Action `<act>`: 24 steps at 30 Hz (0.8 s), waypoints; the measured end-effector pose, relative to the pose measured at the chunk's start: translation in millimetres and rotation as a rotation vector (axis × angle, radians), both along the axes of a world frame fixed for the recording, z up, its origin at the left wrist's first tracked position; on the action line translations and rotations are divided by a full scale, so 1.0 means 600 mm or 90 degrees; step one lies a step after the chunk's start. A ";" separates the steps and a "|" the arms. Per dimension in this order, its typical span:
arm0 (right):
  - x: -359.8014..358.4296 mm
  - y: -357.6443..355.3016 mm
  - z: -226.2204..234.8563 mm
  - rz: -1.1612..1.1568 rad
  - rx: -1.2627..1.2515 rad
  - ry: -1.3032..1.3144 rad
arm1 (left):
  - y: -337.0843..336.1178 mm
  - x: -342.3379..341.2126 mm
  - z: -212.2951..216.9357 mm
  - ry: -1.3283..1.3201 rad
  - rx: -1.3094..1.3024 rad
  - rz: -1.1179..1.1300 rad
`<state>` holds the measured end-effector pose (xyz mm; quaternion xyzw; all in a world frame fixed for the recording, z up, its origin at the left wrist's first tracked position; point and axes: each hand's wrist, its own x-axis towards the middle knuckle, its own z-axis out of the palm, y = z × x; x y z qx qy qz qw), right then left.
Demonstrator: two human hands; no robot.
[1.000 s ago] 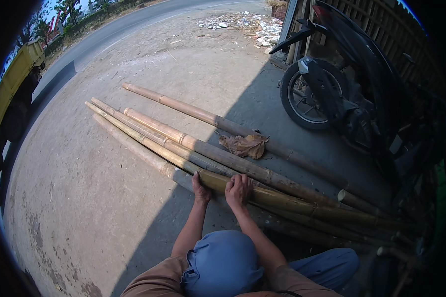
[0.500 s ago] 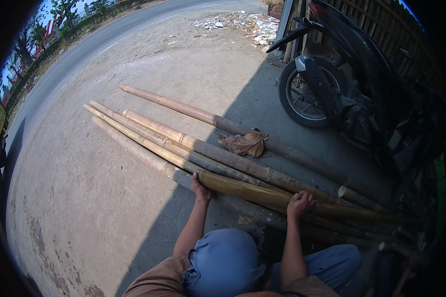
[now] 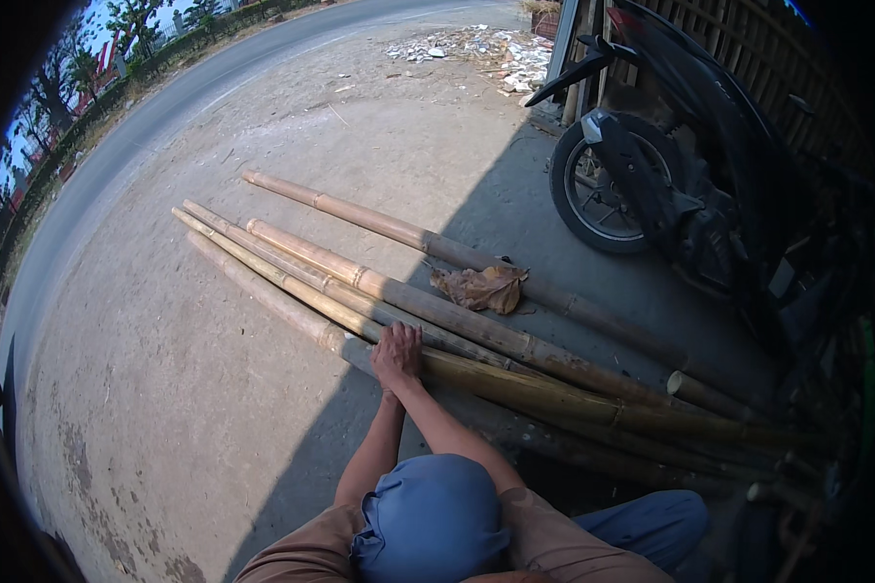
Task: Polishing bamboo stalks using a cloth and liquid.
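Observation:
A thick yellow-brown bamboo pole [image 3: 515,384] runs from the middle toward the lower right, resting among other poles. My right hand [image 3: 399,352] is closed over the pole near its lit-shade boundary, its fingers curled across the top. My left hand [image 3: 387,393] is at the same spot, mostly covered by the right one, so its fingers are hidden. A thinner pale bamboo pole [image 3: 262,264] reaches from there to the far left. Beside it lie a greyish bamboo pole [image 3: 272,289] on the near side and a thicker brown bamboo pole [image 3: 428,301] beyond.
One more bamboo pole [image 3: 369,220] lies farther off, with a dry brown leaf [image 3: 481,289] against it. A dark motorcycle [image 3: 671,185] stands at the upper right beside a slatted wall [image 3: 749,44]. Whitish rubble [image 3: 476,49] is scattered near the road [image 3: 185,92].
My right hand has left its place farther right along the pole and come left, over my left hand. The poles have hardly moved, while the view has shifted slightly.

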<state>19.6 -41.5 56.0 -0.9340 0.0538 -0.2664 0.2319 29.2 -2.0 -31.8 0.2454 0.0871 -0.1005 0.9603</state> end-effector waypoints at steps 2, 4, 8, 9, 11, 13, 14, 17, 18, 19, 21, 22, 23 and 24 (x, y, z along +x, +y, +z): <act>-0.018 -0.018 0.004 -0.001 0.011 0.025 | -0.005 -0.006 0.003 0.026 0.086 0.000; -0.071 -0.086 -0.021 -0.037 0.049 -0.015 | 0.000 -0.013 0.001 0.060 0.038 0.001; -0.260 -0.304 -0.019 -0.348 -0.002 -0.057 | 0.009 -0.002 -0.023 0.087 0.045 0.067; -0.314 -0.375 -0.016 -0.415 -0.042 -0.069 | 0.010 0.005 -0.033 0.069 0.025 0.065; -0.406 -0.507 -0.020 -0.552 -0.111 -0.098 | -0.009 0.010 -0.038 0.083 0.046 0.076; -0.416 -0.540 -0.019 -0.594 -0.119 -0.101 | -0.004 0.016 -0.053 0.070 0.046 0.084; -0.402 -0.531 -0.025 -0.589 -0.116 -0.100 | -0.011 0.015 -0.056 0.072 0.040 0.079; -0.307 -0.398 -0.023 -0.378 -0.003 -0.106 | -0.019 0.012 -0.052 0.056 0.050 0.065; -0.265 -0.324 -0.014 -0.304 0.011 -0.089 | -0.016 0.011 -0.059 0.059 0.054 0.066; -0.223 -0.262 -0.014 -0.232 0.027 -0.063 | -0.023 0.007 -0.064 0.072 0.044 0.061; -0.138 -0.133 0.002 -0.082 0.021 -0.077 | -0.003 0.007 -0.093 0.080 0.045 0.066; -0.097 -0.064 0.015 -0.029 0.022 -0.059 | 0.036 0.012 -0.123 0.056 0.099 0.042; -0.060 -0.021 0.021 -0.005 0.030 -0.067 | 0.047 0.026 -0.131 0.031 0.146 0.003; -0.032 -0.012 0.017 0.009 0.030 -0.069 | 0.033 0.039 -0.125 0.022 0.147 -0.007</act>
